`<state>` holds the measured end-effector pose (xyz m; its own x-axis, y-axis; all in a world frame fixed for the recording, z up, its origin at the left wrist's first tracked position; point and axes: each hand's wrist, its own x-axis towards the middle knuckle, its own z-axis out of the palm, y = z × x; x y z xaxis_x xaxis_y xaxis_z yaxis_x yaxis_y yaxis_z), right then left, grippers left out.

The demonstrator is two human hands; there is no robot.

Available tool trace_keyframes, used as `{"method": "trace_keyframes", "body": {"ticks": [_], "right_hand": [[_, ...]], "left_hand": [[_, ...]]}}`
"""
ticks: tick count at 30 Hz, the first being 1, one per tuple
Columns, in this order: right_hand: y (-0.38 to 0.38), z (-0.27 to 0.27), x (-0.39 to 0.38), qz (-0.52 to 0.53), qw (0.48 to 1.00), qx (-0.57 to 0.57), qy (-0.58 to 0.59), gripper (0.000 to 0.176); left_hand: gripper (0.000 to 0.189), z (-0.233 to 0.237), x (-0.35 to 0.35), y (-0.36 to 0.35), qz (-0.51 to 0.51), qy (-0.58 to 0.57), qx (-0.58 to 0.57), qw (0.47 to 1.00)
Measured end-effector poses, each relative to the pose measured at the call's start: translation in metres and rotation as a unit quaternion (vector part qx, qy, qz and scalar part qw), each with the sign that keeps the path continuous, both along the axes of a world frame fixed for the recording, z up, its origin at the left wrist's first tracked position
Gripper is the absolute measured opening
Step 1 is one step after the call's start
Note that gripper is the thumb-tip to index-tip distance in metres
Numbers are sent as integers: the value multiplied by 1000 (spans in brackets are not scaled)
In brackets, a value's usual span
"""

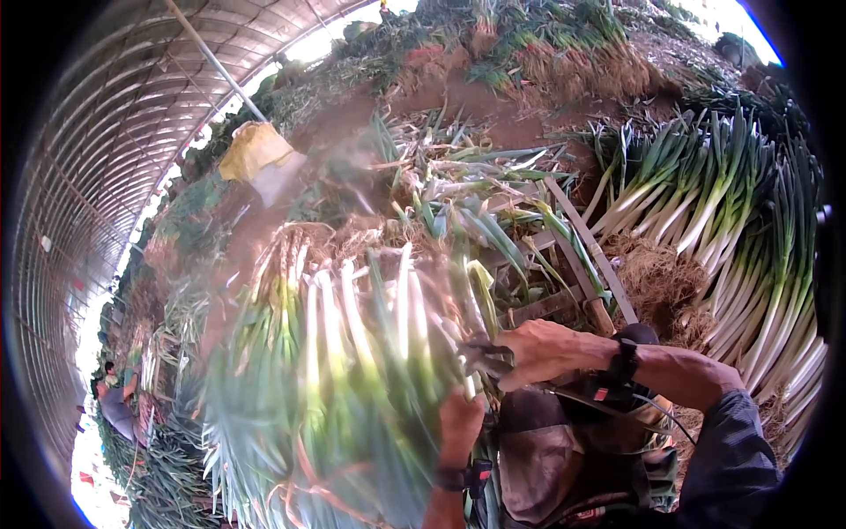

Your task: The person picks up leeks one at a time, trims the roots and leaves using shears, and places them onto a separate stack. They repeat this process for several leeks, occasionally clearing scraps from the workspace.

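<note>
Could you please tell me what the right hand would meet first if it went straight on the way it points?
The right hand points to the left, so it would probably first meet the bundle of green onions, which it seems nearly to touch; depth is unclear.

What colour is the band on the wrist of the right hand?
The wrist band is black; the head view shows it best.

Smooth, waxy leek stalks; rough wooden slats; matted fibrous roots.
</note>
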<state>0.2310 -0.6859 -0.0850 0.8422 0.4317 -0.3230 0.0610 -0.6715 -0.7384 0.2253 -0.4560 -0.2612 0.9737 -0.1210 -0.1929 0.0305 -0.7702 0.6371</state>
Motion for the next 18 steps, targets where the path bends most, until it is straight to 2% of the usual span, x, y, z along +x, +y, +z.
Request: {"method": "trace_keyframes", "body": {"ticks": [3,6,8,10,12,13,14,15,17,18], "right_hand": [[6,-9,21,-16,1000,7,22,49],[12,-15,38,-32,998,17,45,44],[15,-18,46,-45,997,28,49,41],[16,-25,51,-71,996,53,21,38],[19,-48,61,-77,995,52,-30,39],[21,-70,71,-69,995,37,-67,41],[23,-93,80,-61,993,22,-103,43],[21,-118,86,-9,986,30,-161,46],[17,-147,84,97,957,46,-271,55],[17,-153,71,122,925,298,-201,59]], "left_hand": [[34,-1,4,2,-6,-25,-77,997],[24,45,6,-12,62,84,-157,982],[18,28,13,-3,-30,-89,-209,973],[16,-1,34,6,-47,-82,-282,955],[16,-45,72,13,13,107,-370,923],[15,-58,79,17,-74,-2,-289,955],[17,-70,87,20,-136,-124,-200,962],[19,-55,93,22,-158,-114,-164,967],[21,-48,101,30,-190,-166,10,968],[24,-45,105,34,-203,-192,95,955]]}}
